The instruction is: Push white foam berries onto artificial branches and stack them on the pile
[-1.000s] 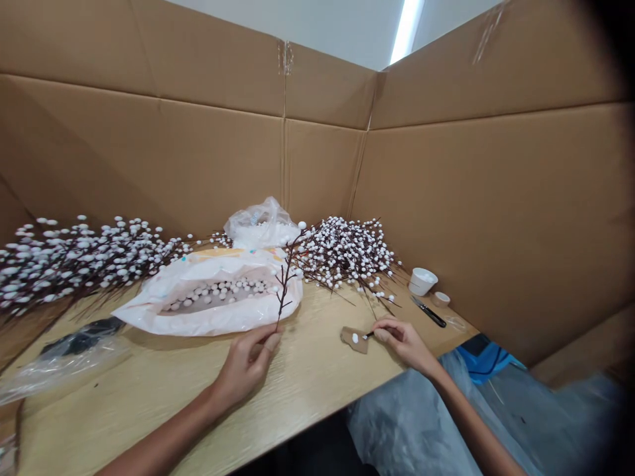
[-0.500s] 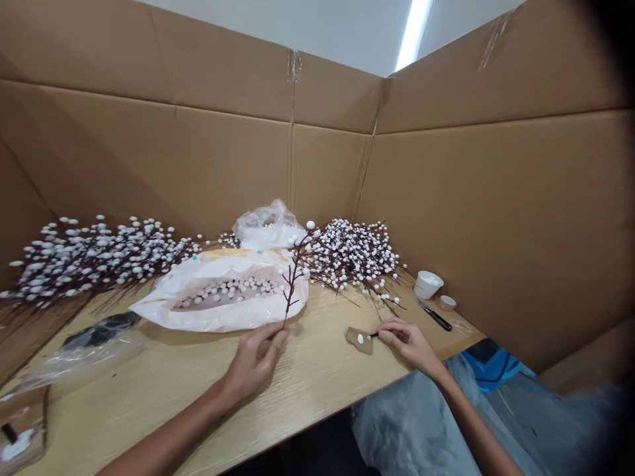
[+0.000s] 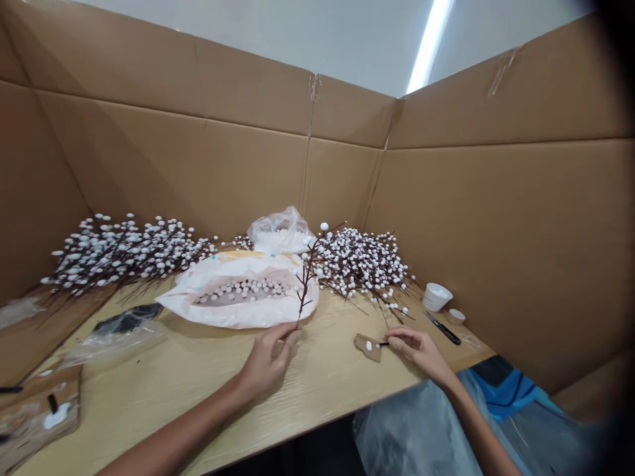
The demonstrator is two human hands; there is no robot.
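My left hand [image 3: 270, 360] pinches the bottom of a thin, dark brown artificial twig [image 3: 306, 281] and holds it upright. One white ball tops the twig, and its side tips stand out in front of the white bag behind. In my right hand [image 3: 419, 350], the fingers are closed on a small black stick [image 3: 383, 344]. The stick's far end meets a torn cardboard scrap [image 3: 370, 356], which carries dabs of a white paste that looks like glue. Behind the twig lies an open white plastic bag [image 3: 173, 305] with white balls [image 3: 248, 289] inside.
Piles of white-berried branches lie left [image 3: 133, 254] and right [image 3: 360, 258]. A clear bag [image 3: 282, 231] stands at the back. On the right are a white cup [image 3: 436, 297], a small tub [image 3: 456, 317] and a black-handled knife [image 3: 444, 328]. Cardboard walls [image 3: 248, 172] enclose the table.
The view has turned a little left, so everything sits farther right in the picture. Both hands keep their holds, and the stick's tip stays at the cardboard scrap.
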